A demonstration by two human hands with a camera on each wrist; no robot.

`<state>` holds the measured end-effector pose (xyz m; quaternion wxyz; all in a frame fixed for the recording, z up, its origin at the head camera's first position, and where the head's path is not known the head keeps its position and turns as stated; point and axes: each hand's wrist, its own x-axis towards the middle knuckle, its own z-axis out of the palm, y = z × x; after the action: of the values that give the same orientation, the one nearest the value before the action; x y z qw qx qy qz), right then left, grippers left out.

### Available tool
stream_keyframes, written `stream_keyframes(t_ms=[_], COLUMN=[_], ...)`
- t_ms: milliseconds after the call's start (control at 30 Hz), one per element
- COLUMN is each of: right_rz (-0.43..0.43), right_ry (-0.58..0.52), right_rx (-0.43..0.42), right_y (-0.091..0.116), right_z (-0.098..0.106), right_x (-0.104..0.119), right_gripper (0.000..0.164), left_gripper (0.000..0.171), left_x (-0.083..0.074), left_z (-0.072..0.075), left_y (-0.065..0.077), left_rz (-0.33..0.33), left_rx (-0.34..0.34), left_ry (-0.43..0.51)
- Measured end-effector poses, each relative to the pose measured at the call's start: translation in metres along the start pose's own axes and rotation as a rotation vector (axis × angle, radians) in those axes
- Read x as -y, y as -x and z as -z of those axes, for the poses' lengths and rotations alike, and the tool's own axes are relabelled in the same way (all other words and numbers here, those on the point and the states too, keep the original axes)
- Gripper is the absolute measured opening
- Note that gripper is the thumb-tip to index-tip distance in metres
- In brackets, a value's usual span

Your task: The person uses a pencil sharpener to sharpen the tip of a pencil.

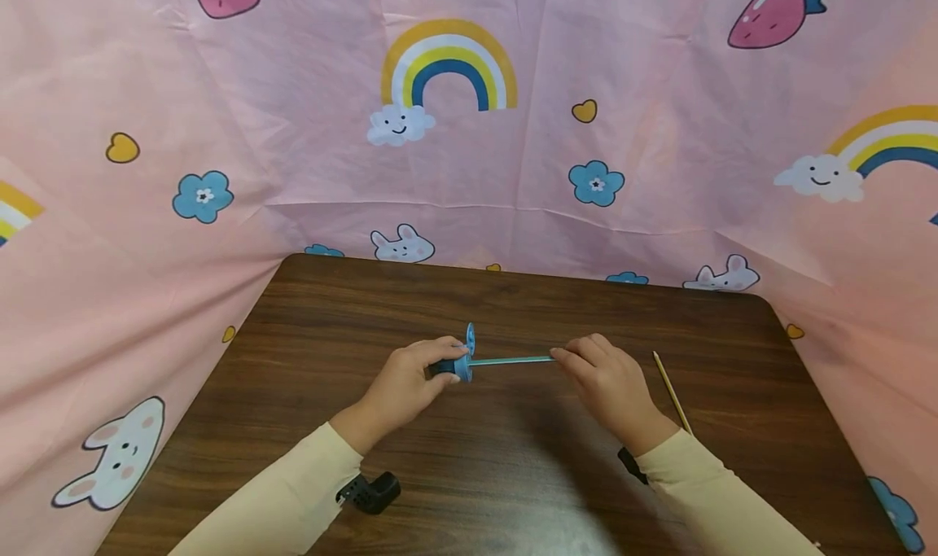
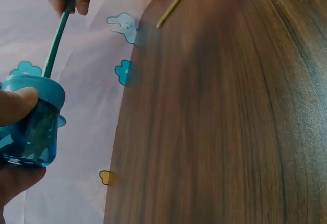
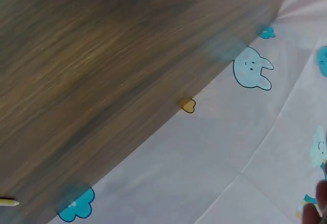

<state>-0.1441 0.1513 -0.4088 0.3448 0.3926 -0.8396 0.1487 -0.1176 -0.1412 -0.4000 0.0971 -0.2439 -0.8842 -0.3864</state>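
Note:
My left hand (image 1: 396,391) grips a small blue pencil sharpener (image 1: 462,368) between thumb and fingers. Its round lid (image 1: 471,339) stands flipped up from the rim. The left wrist view shows the see-through blue body (image 2: 38,137) with something dark inside. A teal pencil (image 1: 510,361) runs level from the sharpener's mouth toward the right. At the pencil's other end, my right hand (image 1: 611,389) pinches it with the fingertips. Only a few of the right fingers (image 3: 321,196) show at the edge of the right wrist view.
A yellow pencil (image 1: 670,389) lies on the dark wooden table (image 1: 352,312), just right of my right hand, partly behind the sleeve. Pink printed cloth (image 1: 308,92) hangs behind the table and along its sides.

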Motion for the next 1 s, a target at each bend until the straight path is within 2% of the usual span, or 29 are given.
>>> stream_keyframes(t_ms=[67,133,200,233,300,367,433,467,533,567,633,700,767,867,933,1000], right_rz=[0.008,-0.038,-0.152,-0.227,-0.411,-0.581,-0.686,-0.696,-0.607,-0.535,-0.365,-0.210,-0.107,-0.021,0.000,-0.006], right_ry=[-0.011,-0.047,-0.146,-0.225,-0.423,-0.592,-0.662,-0.646,-0.514,-0.424,-0.239,-0.102,-0.043,-0.025,-0.028,-0.036], right_rx=[-0.019,0.021,0.134,0.217,0.400,0.542,0.618,0.625,0.580,0.535,0.398,0.240,0.115,-0.004,-0.037,-0.035], right_y=[0.001,0.001,0.000,-0.001,-0.004,-0.007,-0.010,-0.011,-0.011,-0.011,-0.010,-0.008,-0.006,-0.003,-0.002,-0.001], right_z=[-0.001,0.000,0.003,0.005,0.009,0.012,0.014,0.014,0.013,0.012,0.010,0.007,0.005,0.000,-0.002,-0.002], right_x=[0.001,0.003,0.005,0.005,0.004,0.000,-0.002,-0.002,0.000,0.001,0.003,0.003,0.002,-0.001,-0.001,0.000], right_gripper=[0.015,0.016,0.016,0.013,0.007,0.002,0.006,0.007,0.008,0.009,0.014,0.018,0.014,0.028,0.027,0.009], left_gripper=[0.042,0.042,0.041,0.040,0.037,0.034,0.033,0.033,0.034,0.035,0.038,0.039,0.040,0.041,0.041,0.040], left_x=[-0.001,-0.001,-0.001,0.000,0.003,0.004,0.007,0.007,0.007,0.007,0.007,0.006,0.005,0.003,0.002,0.002], left_z=[0.001,0.001,0.000,-0.001,-0.004,-0.006,-0.008,-0.008,-0.008,-0.008,-0.007,-0.006,-0.005,-0.003,-0.003,-0.003], left_y=[0.000,0.000,0.000,0.001,0.001,0.000,0.000,0.000,0.000,0.000,0.000,0.000,0.000,0.000,0.000,0.001], left_rz=[0.004,-0.046,-0.134,-0.191,-0.311,-0.405,-0.463,-0.470,-0.447,-0.422,-0.359,-0.290,-0.233,-0.170,-0.155,-0.177], left_rx=[0.006,0.004,-0.004,-0.018,-0.054,-0.089,-0.121,-0.125,-0.121,-0.118,-0.110,-0.104,-0.100,-0.087,-0.079,-0.076], left_ry=[-0.002,-0.037,-0.101,-0.128,-0.185,-0.225,-0.238,-0.243,-0.233,-0.225,-0.200,-0.170,-0.145,-0.115,-0.110,-0.119])
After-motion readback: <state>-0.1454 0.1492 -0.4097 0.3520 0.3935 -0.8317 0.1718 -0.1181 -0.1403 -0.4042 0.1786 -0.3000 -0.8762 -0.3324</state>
